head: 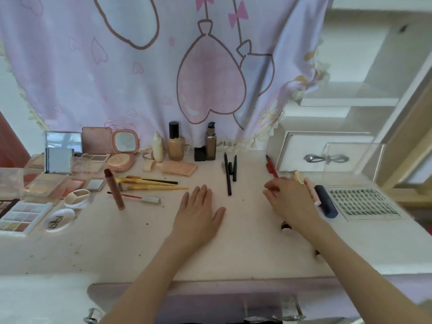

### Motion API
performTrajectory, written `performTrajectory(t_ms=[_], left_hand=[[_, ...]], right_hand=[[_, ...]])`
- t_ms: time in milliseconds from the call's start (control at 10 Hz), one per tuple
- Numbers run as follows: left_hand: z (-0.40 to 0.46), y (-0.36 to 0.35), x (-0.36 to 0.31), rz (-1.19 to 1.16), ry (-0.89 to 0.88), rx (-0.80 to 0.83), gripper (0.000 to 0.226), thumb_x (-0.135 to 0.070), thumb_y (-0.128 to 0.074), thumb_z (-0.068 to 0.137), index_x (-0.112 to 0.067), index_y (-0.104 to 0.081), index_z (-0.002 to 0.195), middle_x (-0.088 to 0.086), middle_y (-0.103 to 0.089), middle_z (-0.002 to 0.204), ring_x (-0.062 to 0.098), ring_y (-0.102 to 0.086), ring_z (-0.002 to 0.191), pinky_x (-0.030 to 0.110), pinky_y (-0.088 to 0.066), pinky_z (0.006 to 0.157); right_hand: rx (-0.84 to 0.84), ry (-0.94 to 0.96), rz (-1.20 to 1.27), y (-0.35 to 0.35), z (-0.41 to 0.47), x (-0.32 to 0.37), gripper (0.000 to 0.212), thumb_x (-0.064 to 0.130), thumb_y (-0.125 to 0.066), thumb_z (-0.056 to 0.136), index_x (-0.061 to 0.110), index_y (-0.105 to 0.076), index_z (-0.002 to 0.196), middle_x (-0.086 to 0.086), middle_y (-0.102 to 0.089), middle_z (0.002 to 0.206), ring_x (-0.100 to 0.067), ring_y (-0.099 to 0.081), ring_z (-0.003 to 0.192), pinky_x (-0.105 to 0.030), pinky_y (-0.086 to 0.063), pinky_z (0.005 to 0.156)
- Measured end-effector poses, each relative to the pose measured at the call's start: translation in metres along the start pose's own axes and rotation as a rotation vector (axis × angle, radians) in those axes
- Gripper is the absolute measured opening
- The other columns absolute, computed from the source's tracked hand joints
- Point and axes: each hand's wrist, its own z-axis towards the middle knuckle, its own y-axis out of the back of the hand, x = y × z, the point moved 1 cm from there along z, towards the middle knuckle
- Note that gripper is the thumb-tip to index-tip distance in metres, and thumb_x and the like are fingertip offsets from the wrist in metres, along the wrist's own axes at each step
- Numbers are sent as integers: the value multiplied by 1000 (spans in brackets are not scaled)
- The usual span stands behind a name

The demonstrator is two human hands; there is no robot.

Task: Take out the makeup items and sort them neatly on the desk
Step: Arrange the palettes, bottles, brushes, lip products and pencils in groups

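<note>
The pale surface [233, 249] already carries most of the makeup in rough groups, so the step in hand looks like tidying the right-hand cluster into line. Largest on that side is the lash tray [363, 202], lying flat near the right edge; just beside it on its left lies the dark blue tube [326, 204], and against that a slim pink stick [312, 191]. At the far left sit the open palettes [23, 216] and compacts, with the foundation bottles [175, 142] upright along the back by the curtain. The yellow-handled brushes [152, 183] lie roughly parallel left of centre, and the black pencils [229, 174] lie side by side in the middle. The left hand [198, 216] rests flat on the surface, fingers straight and holding nothing. The right hand [292, 199] has its fingers curled over small items near the red pencil [272, 167]; whether it pinches one I cannot tell. To do this well, I would judge it best to move one slim item at a time, lay it parallel to the black pencils with a clear gap, and keep the wrist from sweeping the small piece half hidden under the forearm.
</note>
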Motion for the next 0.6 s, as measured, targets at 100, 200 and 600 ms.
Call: performTrajectory(t_ms=[100, 200, 600], left_hand=[[4, -3, 1, 29, 11, 8, 64, -49, -18, 97, -13, -6, 149, 2, 0, 158, 15, 4, 144, 35, 4, 117], [1, -2, -2, 19, 8, 9, 63, -49, -17, 97, -15, -7, 149, 0, 0, 158, 13, 4, 144, 34, 5, 117], [0, -3, 0, -41, 1, -60, 63, -49, -18, 97, -15, -5, 149, -1, -1, 158, 12, 4, 144, 32, 7, 116]], right_hand=[[-70, -136, -258, 3, 2, -16, 29, 37, -45, 92, 15, -63, 88, -5, -62, 96, -26, -50, 99, -36, -29, 81], [32, -198, -427, 1, 7, -19, 42, 50, -45, 90, 13, -61, 98, -6, -58, 108, -27, -46, 106, -40, -29, 87], [31, -193, -434, -5, 19, -2, 27, 35, -45, 88, 12, -59, 95, -11, -59, 102, -30, -49, 101, -38, -33, 85]])
